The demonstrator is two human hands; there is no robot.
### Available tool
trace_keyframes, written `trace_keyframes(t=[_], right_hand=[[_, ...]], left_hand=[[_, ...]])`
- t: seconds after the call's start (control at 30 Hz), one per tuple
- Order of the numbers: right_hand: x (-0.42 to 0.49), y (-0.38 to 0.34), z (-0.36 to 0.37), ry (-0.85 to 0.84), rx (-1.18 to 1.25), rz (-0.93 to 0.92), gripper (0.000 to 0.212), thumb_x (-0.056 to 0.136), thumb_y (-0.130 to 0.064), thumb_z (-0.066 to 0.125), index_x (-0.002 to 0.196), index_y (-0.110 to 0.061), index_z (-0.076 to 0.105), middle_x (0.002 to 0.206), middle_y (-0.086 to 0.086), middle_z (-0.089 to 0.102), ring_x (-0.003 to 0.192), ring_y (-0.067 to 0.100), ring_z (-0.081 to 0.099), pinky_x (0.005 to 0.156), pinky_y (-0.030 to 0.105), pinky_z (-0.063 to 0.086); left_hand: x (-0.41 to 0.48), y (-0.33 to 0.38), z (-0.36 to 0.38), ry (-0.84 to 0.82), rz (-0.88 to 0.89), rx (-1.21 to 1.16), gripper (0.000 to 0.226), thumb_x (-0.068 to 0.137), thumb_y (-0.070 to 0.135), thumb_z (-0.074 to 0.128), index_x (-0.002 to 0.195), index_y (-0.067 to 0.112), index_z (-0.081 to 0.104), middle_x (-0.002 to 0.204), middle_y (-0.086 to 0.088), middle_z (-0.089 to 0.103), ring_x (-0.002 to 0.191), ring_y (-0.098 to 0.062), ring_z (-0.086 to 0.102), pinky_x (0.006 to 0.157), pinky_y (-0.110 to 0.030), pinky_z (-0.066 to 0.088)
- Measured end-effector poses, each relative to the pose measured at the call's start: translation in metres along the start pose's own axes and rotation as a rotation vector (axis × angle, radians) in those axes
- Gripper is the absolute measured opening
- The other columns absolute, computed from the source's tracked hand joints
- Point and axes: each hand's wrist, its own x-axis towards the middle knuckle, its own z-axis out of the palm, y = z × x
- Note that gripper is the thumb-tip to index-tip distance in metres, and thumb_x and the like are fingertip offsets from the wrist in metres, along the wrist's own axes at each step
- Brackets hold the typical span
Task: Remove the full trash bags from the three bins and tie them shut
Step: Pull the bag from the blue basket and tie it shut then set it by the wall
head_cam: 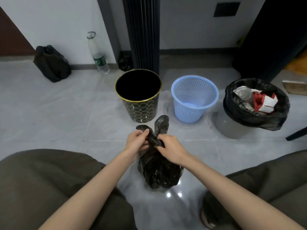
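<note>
Grey glossy floor tiles [63,113], white wall behind; person crouched, knees at both lower corners of the view.

Nearest: one black trash bag [157,170] standing on the floor between the knees, full and bunched at the neck. Left hand [137,141] pinches one twisted ear of the bag's mouth; right hand [172,148] closes on the neck where the second ear rises. Both hands gripping plastic, fingers curled, not spread. Knot looks under way, not finished, as far as I can judge.

Middle row, three bins side by side:
- black bin with gold pattern [141,110], left: no bag inside, dark interior.
- blue mesh basket [194,100], centre: bare, no bag.
- grey bin [232,128], right: black liner [279,117] over the rim, holding paper, red-and-white wrappers and a clear container. Untouched.

Far, along the wall: one tied black bag [51,63] at left; one clear plastic bottle [98,55] leaning on the wall; a small dark crumpled thing [124,62] by the ribbed dark column [142,34], too dim to identify.

Count: bins three, two emptied. Bags visible three: one tied, one in hand, one in its bin.

Left to do, by my reading: finish this knot, then lift and tie the third.
</note>
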Motion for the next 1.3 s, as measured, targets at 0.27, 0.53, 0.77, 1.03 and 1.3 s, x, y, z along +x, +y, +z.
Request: trace_keyframes(t=[0.27,0.53,0.77,1.03,1.3], right_hand=[[0.000,0.019,-0.040,0.265,-0.022,0.224,0.019,0.087,-0.029,0.061,0.102,-0.017,0.064,0.055,-0.012,0.044,0.062,0.008,0.047,0.066,0.027,0.039],[-0.018,0.063,-0.068,0.207,-0.497,0.481,0.039,0.088,-0.031,0.056,0.126,-0.028,0.051,0.115,0.001,0.063,0.118,0.030,0.050,0.108,0.066,0.000],[-0.029,0.064,-0.063,0.118,-0.581,0.740,0.063,0.084,-0.031,0.061,0.136,-0.018,0.028,0.136,0.018,0.036,0.126,0.045,0.032,0.104,0.069,0.017],[-0.012,0.014,-0.038,0.402,-0.439,-0.047,0.077,0.073,-0.050,0.071,0.134,-0.013,0.042,0.136,0.012,0.040,0.127,0.029,0.034,0.107,0.038,0.033],[0.013,0.025,-0.020,0.047,-0.257,0.200,0.133,0.061,-0.060,0.076,0.148,-0.023,-0.017,0.154,0.012,0.023,0.143,0.037,0.010,0.113,0.058,-0.005]], left_hand=[[0.016,0.012,-0.026,0.095,0.206,-0.137,0.016,0.099,0.015,0.040,0.084,0.012,0.045,0.088,-0.003,0.058,0.077,-0.014,0.061,0.071,-0.024,0.051],[0.025,0.012,-0.045,0.204,0.220,-0.245,0.023,0.099,0.015,0.039,0.076,0.016,0.039,0.081,-0.003,0.053,0.069,-0.015,0.057,0.075,-0.030,0.049],[0.021,0.015,-0.045,0.195,0.223,-0.272,0.021,0.099,0.014,0.039,0.078,0.016,0.039,0.083,-0.003,0.056,0.072,-0.016,0.059,0.065,-0.025,0.051],[0.015,0.018,-0.038,0.113,0.230,-0.234,0.020,0.100,0.015,0.038,0.080,0.014,0.041,0.088,-0.007,0.058,0.074,-0.019,0.061,0.066,-0.026,0.052],[0.009,0.022,-0.038,0.003,0.255,-0.145,0.014,0.099,0.017,0.040,0.088,0.010,0.042,0.091,-0.010,0.061,0.076,-0.019,0.063,0.060,-0.019,0.058]])
